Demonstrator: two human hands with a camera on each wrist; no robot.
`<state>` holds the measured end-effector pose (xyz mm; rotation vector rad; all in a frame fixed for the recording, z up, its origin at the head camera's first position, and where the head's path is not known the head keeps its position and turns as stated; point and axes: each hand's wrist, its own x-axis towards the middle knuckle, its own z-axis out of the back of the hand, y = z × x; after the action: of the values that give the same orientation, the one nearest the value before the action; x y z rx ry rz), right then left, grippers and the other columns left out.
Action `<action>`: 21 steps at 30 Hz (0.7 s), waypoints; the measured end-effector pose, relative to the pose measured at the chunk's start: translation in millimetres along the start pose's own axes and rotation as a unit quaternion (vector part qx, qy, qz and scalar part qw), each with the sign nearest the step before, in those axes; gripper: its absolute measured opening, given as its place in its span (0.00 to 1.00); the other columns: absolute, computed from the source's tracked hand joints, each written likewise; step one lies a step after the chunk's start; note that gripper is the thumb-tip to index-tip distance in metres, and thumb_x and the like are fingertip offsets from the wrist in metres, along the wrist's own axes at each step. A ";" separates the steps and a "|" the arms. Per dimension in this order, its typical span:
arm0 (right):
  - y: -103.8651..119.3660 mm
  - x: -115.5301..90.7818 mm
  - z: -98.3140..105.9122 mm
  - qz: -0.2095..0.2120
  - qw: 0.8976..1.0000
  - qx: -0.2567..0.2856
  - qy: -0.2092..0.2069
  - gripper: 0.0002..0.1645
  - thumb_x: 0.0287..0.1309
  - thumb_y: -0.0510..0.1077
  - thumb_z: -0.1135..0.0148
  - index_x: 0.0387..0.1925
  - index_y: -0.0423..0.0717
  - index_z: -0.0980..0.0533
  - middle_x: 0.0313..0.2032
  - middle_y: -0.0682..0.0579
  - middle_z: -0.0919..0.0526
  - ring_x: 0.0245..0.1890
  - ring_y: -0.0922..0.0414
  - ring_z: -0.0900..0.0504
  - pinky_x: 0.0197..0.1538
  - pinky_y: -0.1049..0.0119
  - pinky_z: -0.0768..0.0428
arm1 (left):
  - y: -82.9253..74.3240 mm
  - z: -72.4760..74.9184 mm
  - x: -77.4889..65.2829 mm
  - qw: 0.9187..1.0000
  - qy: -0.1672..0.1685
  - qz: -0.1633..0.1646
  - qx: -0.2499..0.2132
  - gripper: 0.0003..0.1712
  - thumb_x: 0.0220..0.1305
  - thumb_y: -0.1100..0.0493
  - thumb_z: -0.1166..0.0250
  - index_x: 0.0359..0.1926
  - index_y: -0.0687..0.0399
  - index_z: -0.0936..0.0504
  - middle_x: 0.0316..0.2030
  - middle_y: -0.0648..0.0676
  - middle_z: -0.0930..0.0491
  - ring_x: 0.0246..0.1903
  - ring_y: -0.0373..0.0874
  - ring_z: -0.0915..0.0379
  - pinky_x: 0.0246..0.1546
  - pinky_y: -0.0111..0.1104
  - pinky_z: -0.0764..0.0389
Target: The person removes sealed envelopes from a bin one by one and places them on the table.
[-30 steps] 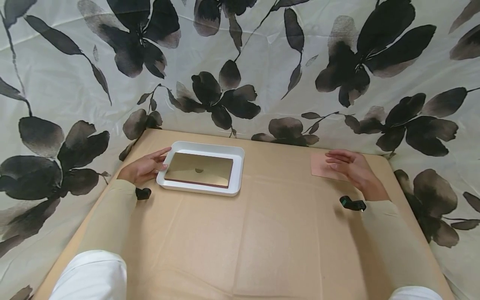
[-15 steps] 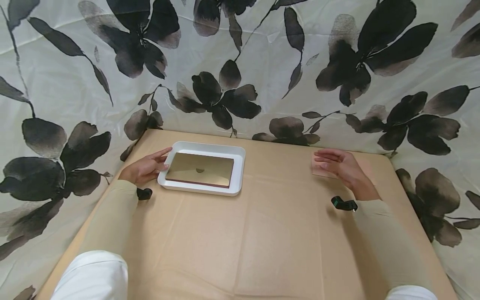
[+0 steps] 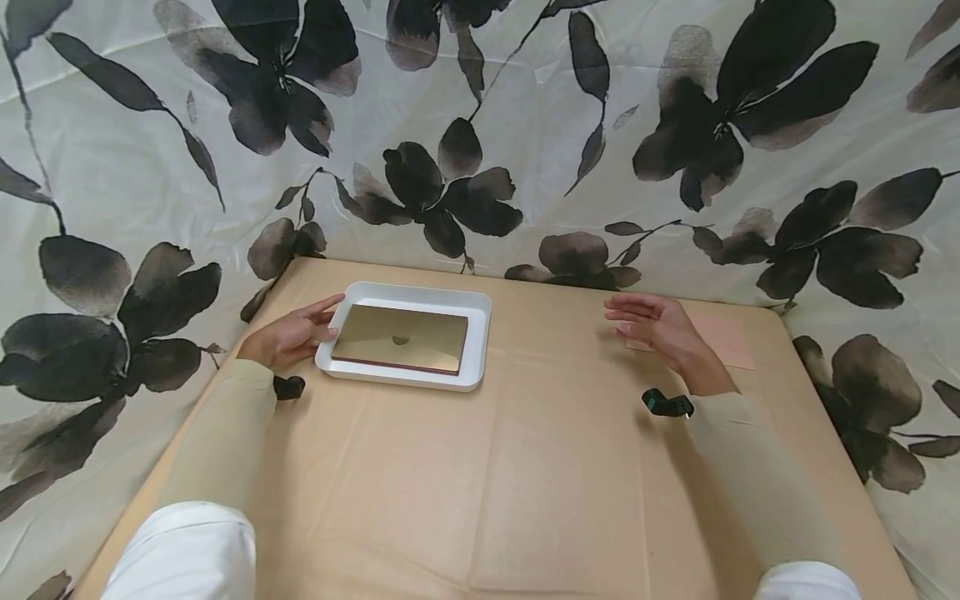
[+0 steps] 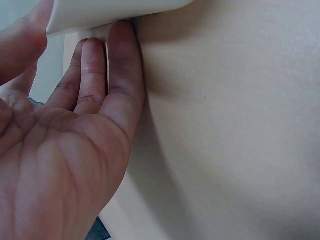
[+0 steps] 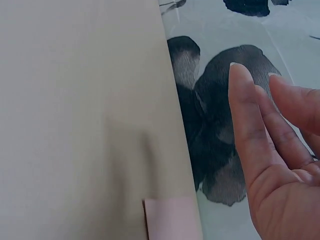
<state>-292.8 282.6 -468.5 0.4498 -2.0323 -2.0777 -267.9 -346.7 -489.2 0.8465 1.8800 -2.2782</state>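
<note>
White tray (image 3: 476, 335), bearing a gold slab (image 3: 399, 327), is pinched by the left grip (image 3: 288, 337) near the tabletop's (image 3: 540, 467) far-left corner, while across wide room the right grip (image 3: 667, 333) hovers, fingers relaxed, over a pink sheet (image 3: 726, 337).

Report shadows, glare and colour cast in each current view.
Head: the right sleeve throws a soft shadow on the table, and the gold item in the white tray shows a muted sheen. Left wrist: a soft-edged shadow lies beside the left hand. Right wrist: blurry shadows fall on the table near the pink sheet, and the floral cloth looks bluish.
</note>
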 end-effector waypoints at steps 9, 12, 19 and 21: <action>-1.7 9.7 -16.8 0.002 1.000 0.008 0.006 0.30 0.66 0.27 0.37 0.69 0.32 0.30 0.57 0.55 0.12 0.54 0.60 0.12 0.55 0.63 0.14 | -1.3 -0.6 -2.5 1.000 0.000 0.000 0.001 0.50 0.77 0.71 0.49 0.85 0.34 0.63 0.84 0.63 0.62 0.80 0.67 0.56 0.74 0.59 0.43; -1.4 11.5 -21.7 0.006 1.000 0.007 0.014 0.29 0.66 0.26 0.38 0.68 0.33 0.28 0.57 0.55 0.12 0.55 0.59 0.12 0.55 0.62 0.14 | -2.3 -0.9 -2.6 1.000 0.000 0.000 0.004 0.49 0.77 0.71 0.49 0.85 0.34 0.63 0.84 0.64 0.62 0.80 0.67 0.56 0.74 0.59 0.42; -1.1 16.1 -33.0 0.023 0.998 0.034 0.044 0.32 0.66 0.23 0.40 0.70 0.23 0.35 0.57 0.52 0.13 0.55 0.59 0.12 0.53 0.64 0.13 | -2.8 -0.7 -2.0 1.000 0.005 0.005 -0.003 0.50 0.77 0.71 0.49 0.85 0.33 0.64 0.84 0.62 0.63 0.80 0.66 0.56 0.75 0.60 0.42; -1.3 18.1 -36.6 0.023 0.998 0.034 0.043 0.31 0.65 0.23 0.40 0.69 0.24 0.34 0.57 0.53 0.12 0.54 0.59 0.12 0.53 0.64 0.13 | -2.6 -0.3 -1.5 1.000 0.006 0.004 -0.008 0.50 0.76 0.71 0.48 0.85 0.33 0.63 0.85 0.61 0.63 0.80 0.65 0.56 0.75 0.60 0.43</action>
<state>-296.7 242.0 -471.5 0.4897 -2.0482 -1.9339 -267.6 -346.2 -486.2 0.8656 1.8942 -2.2553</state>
